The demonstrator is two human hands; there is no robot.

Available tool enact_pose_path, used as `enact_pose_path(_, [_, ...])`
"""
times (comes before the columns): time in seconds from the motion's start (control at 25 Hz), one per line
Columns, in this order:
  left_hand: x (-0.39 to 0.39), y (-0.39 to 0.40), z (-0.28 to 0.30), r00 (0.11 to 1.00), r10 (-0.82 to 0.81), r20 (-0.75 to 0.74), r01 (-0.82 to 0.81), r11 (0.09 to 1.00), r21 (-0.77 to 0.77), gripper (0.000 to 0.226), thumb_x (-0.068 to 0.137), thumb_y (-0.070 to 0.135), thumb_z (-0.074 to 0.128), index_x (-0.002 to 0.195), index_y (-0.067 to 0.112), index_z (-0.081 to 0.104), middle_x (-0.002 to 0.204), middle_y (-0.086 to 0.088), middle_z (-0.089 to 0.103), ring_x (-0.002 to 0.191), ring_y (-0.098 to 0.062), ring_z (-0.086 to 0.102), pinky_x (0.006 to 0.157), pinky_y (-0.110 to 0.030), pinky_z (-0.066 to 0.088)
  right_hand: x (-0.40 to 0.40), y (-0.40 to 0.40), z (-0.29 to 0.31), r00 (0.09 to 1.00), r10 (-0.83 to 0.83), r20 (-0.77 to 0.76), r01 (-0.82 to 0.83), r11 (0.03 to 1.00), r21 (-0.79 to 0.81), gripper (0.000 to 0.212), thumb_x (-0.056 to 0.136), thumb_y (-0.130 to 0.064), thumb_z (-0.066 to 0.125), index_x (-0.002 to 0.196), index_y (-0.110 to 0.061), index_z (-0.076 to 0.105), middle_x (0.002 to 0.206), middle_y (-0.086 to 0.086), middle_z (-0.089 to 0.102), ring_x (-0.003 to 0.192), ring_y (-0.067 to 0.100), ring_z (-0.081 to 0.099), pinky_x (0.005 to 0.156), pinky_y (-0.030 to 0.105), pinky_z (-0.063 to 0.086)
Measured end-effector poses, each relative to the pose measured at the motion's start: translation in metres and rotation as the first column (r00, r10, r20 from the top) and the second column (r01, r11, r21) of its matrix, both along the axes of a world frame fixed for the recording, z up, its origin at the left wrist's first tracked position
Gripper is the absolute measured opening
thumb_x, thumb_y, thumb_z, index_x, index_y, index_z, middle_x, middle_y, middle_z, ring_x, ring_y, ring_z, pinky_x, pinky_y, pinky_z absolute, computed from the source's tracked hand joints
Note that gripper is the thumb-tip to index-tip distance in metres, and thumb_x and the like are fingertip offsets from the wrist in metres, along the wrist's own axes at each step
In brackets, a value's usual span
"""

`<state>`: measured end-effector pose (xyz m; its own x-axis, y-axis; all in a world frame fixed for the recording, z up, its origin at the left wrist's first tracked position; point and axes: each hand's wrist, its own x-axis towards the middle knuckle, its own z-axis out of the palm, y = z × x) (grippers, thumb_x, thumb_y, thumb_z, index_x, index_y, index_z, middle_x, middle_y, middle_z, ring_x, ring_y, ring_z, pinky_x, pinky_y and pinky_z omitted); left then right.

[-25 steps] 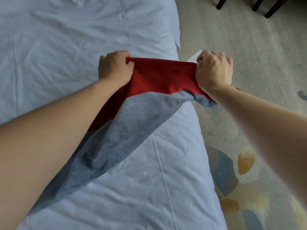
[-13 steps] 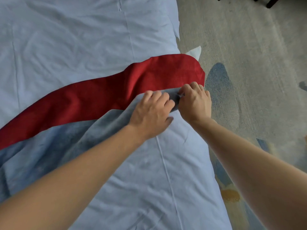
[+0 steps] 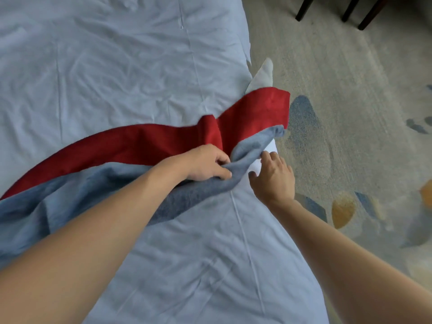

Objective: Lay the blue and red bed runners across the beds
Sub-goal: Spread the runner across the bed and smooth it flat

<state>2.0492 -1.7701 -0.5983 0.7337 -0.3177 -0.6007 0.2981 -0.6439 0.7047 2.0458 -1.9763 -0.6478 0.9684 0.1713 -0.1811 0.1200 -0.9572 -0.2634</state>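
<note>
A bed runner with a red band (image 3: 140, 146) and a grey-blue band (image 3: 70, 202) lies crooked across the white bed (image 3: 117, 66), running from the left edge toward the right side. Its red end (image 3: 264, 108) hangs over the bed's right edge. My left hand (image 3: 208, 164) pinches a bunched fold of the grey-blue band near that edge. My right hand (image 3: 273, 178) hovers just right of the fold with fingers spread, fingertips close to the cloth, holding nothing.
Patterned carpet (image 3: 350, 136) with blue and orange shapes lies to the right of the bed. Dark chair legs (image 3: 350, 10) stand at the top right. A white corner of bedding (image 3: 264, 73) sticks out past the bed edge above the red end.
The right hand has let go of the grey-blue edge and opened. The left hand has gathered the blue band into a fold, and a crease has risen in the red band.
</note>
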Motion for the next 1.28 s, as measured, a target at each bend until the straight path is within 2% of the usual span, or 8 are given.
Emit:
enact_pose_path(0.08, [-0.023, 0.002, 0.006, 0.978, -0.078, -0.196, 0.067, 0.996, -0.063, 0.004, 0.082, 0.026, 0.075, 0.079, 0.023, 0.075, 0.071, 0.008, 0.068, 0.068, -0.007, 0.060, 0.072, -0.030, 0.051, -0.019, -0.008, 0.010, 1.000, -0.009, -0.005, 0.009, 1.000, -0.009, 0.038, 0.085, -0.026, 0.069, 0.118, -0.013, 0.056, 0.110, 0.008, 0.061, 0.107, 0.032, 0.057, 0.089, 0.044, 0.043])
enact_pose_path(0.16, [-0.045, 0.001, 0.003, 0.974, -0.088, -0.208, 0.093, 0.996, 0.014, 0.007, 0.082, 0.029, 0.073, 0.083, 0.022, 0.074, 0.074, 0.008, 0.069, 0.071, -0.010, 0.062, 0.075, -0.032, 0.052, -0.038, -0.017, 0.017, 0.999, -0.033, -0.023, 0.032, 0.999, -0.021, 0.042, 0.087, -0.026, 0.065, 0.126, -0.016, 0.055, 0.115, 0.007, 0.061, 0.111, 0.030, 0.056, 0.092, 0.042, 0.043])
enact_pose_path(0.28, [-0.069, -0.013, -0.007, 0.999, -0.013, 0.029, 0.005, 0.964, 0.265, 0.019, 0.081, 0.048, 0.066, 0.091, 0.032, 0.071, 0.089, 0.016, 0.069, 0.084, -0.010, 0.063, 0.079, -0.032, 0.053, -0.060, -0.026, 0.019, 0.994, -0.091, -0.053, 0.090, 0.996, -0.027, 0.039, 0.090, -0.024, 0.058, 0.128, -0.019, 0.057, 0.119, 0.004, 0.063, 0.111, 0.026, 0.057, 0.091, 0.040, 0.045])
enact_pose_path(0.44, [-0.064, -0.047, -0.011, 0.882, 0.085, 0.463, -0.228, 0.938, 0.262, 0.018, 0.089, 0.044, 0.059, 0.092, 0.027, 0.065, 0.097, 0.009, 0.064, 0.093, -0.018, 0.061, 0.085, -0.037, 0.048, -0.077, -0.027, 0.016, 0.972, -0.200, -0.127, 0.206, 0.978, 0.038, 0.034, 0.093, -0.026, 0.051, 0.125, -0.020, 0.059, 0.119, 0.002, 0.064, 0.111, 0.023, 0.058, 0.087, 0.038, 0.048])
enact_pose_path(0.68, [0.012, -0.079, -0.022, 0.801, -0.043, 0.598, -0.238, 0.892, 0.383, 0.038, 0.090, 0.038, 0.058, 0.122, 0.018, 0.058, 0.121, -0.004, 0.060, 0.113, -0.027, 0.054, 0.095, -0.041, 0.041, -0.052, -0.060, 0.006, 0.953, -0.276, -0.127, 0.284, 0.958, 0.046, 0.032, 0.093, -0.026, 0.052, 0.123, -0.019, 0.059, 0.118, 0.002, 0.064, 0.111, 0.024, 0.057, 0.089, 0.040, 0.047])
enact_pose_path(1.0, [0.129, -0.104, -0.055, 0.926, 0.251, 0.282, -0.373, 0.733, 0.569, 0.088, 0.073, 0.066, 0.066, 0.131, 0.004, 0.043, 0.134, -0.016, 0.055, 0.127, -0.034, 0.051, 0.103, -0.043, 0.036, 0.013, -0.099, -0.027, 0.938, -0.306, -0.163, 0.316, 0.948, 0.037, 0.029, 0.089, -0.024, 0.052, 0.116, -0.015, 0.061, 0.113, 0.006, 0.065, 0.104, 0.028, 0.057, 0.087, 0.041, 0.047])
enact_pose_path(1.12, [0.134, -0.140, -0.063, 0.978, 0.061, 0.202, -0.165, 0.818, 0.551, 0.067, 0.078, 0.052, 0.070, 0.127, 0.008, 0.053, 0.129, -0.016, 0.060, 0.121, -0.035, 0.056, 0.101, -0.040, 0.040, 0.028, -0.105, -0.034, 0.937, -0.317, -0.149, 0.328, 0.943, 0.057, 0.033, 0.089, -0.026, 0.053, 0.119, -0.015, 0.059, 0.114, 0.006, 0.065, 0.106, 0.029, 0.057, 0.089, 0.042, 0.045])
enact_pose_path(1.28, [0.111, -0.203, -0.068, 0.977, -0.187, 0.104, 0.145, 0.936, 0.321, 0.028, 0.084, 0.027, 0.066, 0.103, 0.007, 0.065, 0.108, -0.020, 0.069, 0.103, -0.037, 0.064, 0.083, -0.035, 0.049, 0.029, -0.113, -0.032, 0.931, -0.321, -0.171, 0.339, 0.937, 0.088, 0.029, 0.081, -0.021, 0.053, 0.109, -0.012, 0.055, 0.106, 0.008, 0.063, 0.102, 0.034, 0.057, 0.084, 0.045, 0.043])
